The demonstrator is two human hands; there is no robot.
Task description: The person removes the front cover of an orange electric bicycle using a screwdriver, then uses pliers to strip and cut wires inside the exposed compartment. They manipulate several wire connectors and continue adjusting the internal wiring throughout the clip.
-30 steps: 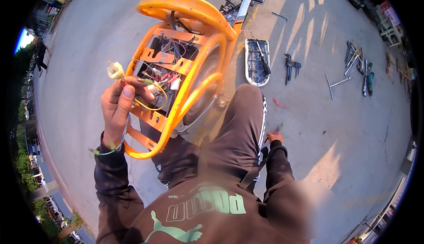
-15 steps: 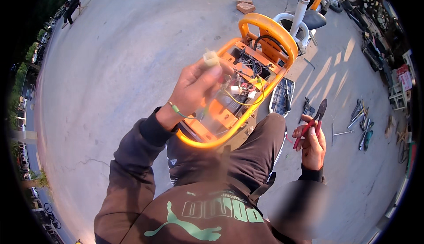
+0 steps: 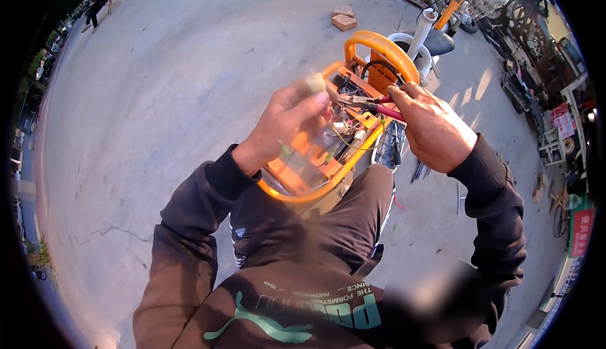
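My left hand pinches a pale plastic connector with wires, above the orange tubular frame of a partly dismantled vehicle. My right hand grips red-handled pliers, their jaws reaching to beside the connector at my left fingertips. Whether they bite on a wire is too small to tell. Beneath both hands, orange slotted plates span the frame over loose coloured wires and black parts. My knee rises just right of the frame.
A white-rimmed panel lies right of the frame, with tools partly hidden behind my arm. Two bricks lie beyond. Bike parts and clutter line the right side. A person in dark clothes is far off at upper left.
My right hand has risen from low at the right with the pliers to the connector in my left hand, which has moved up and rightward. The view has shifted.
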